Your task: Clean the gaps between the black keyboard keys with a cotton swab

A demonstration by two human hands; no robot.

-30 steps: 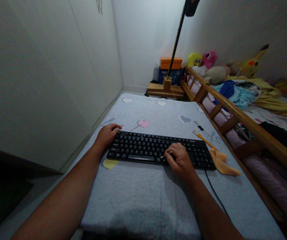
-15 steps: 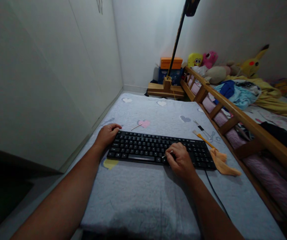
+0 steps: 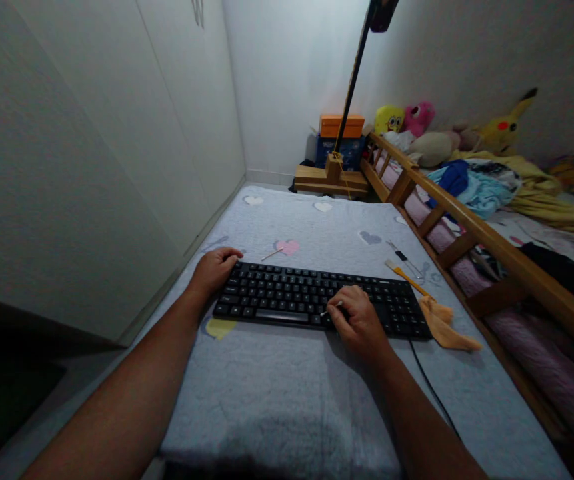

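A black keyboard [image 3: 287, 293] lies across a pale blue blanket with heart patches [image 3: 287, 393]. My left hand [image 3: 214, 270] curls over the keyboard's far left corner and holds it. My right hand [image 3: 359, 320] is closed in a pinch on a thin cotton swab [image 3: 331, 309], whose tip touches the keys in the lower middle rows. A black cable [image 3: 431, 393] runs from the keyboard's right end toward me.
An orange cloth [image 3: 447, 327] lies by the keyboard's right end, with an orange-handled brush [image 3: 407, 277] and small tools [image 3: 401, 255] behind it. Another swab [image 3: 271, 254] rests beyond the keyboard. A wooden bed rail [image 3: 467, 227] runs along the right; a white wall [image 3: 91, 153] on the left.
My right hand and the swab have shifted very slightly along the lower keys. The left hand and keyboard have stayed put.
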